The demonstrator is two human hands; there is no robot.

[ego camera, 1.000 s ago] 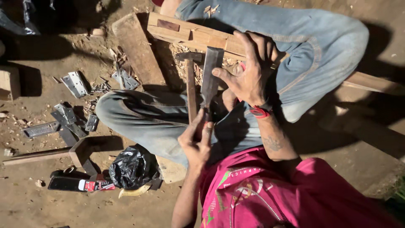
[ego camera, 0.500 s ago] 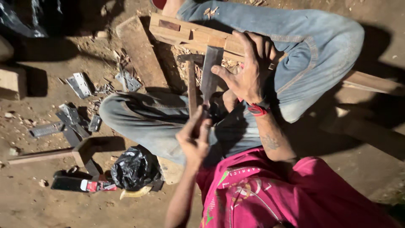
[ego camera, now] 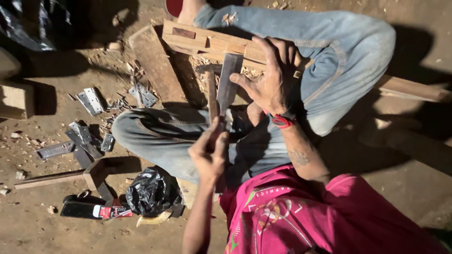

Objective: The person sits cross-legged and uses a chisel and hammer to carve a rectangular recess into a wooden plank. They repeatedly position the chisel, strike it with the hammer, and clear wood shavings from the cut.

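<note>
Dusty earthen floor point(ego camera: 56, 226) strewn with wood chips fills the frame; the person sits on it with knees bent. At centre, the left hand point(ego camera: 209, 153) has its grip pinched around the wooden handle of a hammer point(ego camera: 212, 91), whose head lies against a wooden frame point(ego camera: 207, 42) near the top. The right hand point(ego camera: 273, 80) has its grip closed on a flat chisel blade point(ego camera: 228, 82), standing beside the hammer. Metal hinges point(ego camera: 89, 101) lie at left, a black plastic bag point(ego camera: 150, 190) lower left.

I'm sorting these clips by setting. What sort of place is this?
Probably an informal woodworking spot on a bare dirt floor: wood shavings around a notched plank, and metal hinges scattered on the ground.
</note>
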